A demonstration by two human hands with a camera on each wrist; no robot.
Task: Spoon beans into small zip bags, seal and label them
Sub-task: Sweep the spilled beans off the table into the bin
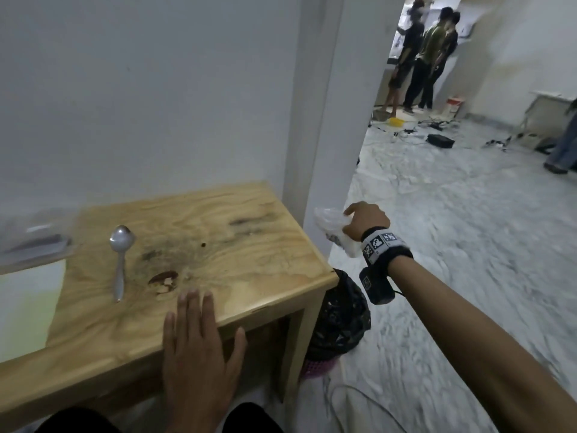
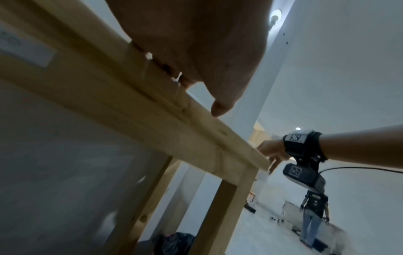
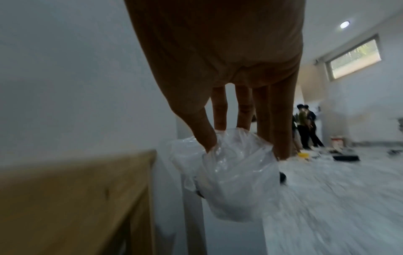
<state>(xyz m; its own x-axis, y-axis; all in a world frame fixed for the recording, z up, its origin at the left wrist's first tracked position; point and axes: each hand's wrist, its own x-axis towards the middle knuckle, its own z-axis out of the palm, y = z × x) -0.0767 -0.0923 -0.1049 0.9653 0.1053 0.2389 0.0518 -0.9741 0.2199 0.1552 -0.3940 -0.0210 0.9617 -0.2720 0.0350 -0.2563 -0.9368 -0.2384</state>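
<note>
Right hand [image 1: 367, 221] is out past the desk [image 1: 249, 260] edge, fingers [image 3: 281, 134] pinching a crumpled clear bag [image 3: 231, 176] that hangs under them (contents too blurry). Left hand [image 1: 199, 345] lies flat on the desk, fingers straight, near the spoon [image 1: 120, 254].

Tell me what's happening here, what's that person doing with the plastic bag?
The person's right hand grips a crumpled clear plastic bag out past the right end of the wooden table, above the floor. A bin lined with a black bag stands beside the table below it. The left hand lies flat on the table's near edge. A metal spoon lies on the tabletop, untouched. A clear zip bag sits blurred at the far left.
</note>
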